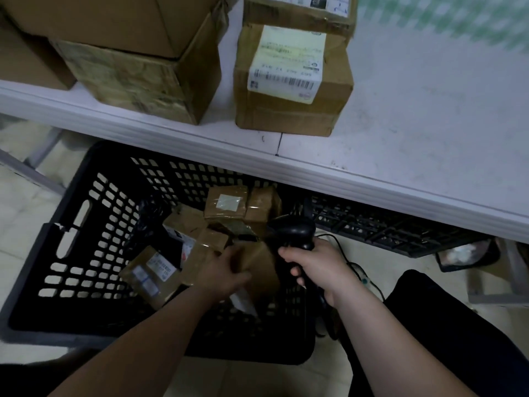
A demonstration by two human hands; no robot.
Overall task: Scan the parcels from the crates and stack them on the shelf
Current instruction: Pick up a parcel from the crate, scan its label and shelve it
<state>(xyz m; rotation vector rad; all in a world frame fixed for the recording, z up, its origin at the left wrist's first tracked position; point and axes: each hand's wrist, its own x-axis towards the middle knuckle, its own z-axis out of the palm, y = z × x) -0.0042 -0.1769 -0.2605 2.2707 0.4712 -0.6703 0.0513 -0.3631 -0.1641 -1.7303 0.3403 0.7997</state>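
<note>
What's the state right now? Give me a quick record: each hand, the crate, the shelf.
left hand: grips a brown parcel at the crate
right hand: grips the black scanner, its head close beside that parcel
crate: black, perforated, on the floor; other parcels inside
shelf: white; cartons stacked on it, one with a barcode label facing up

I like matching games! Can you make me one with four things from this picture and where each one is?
Things:
1. scanner
2. labelled box
3. brown parcel
4. black crate

Places:
A. on the white shelf
B. gripped in the right hand
C. on the floor, partly under the shelf
D. held by the left hand

Pairs: 1-B, 2-A, 3-D, 4-C
</note>
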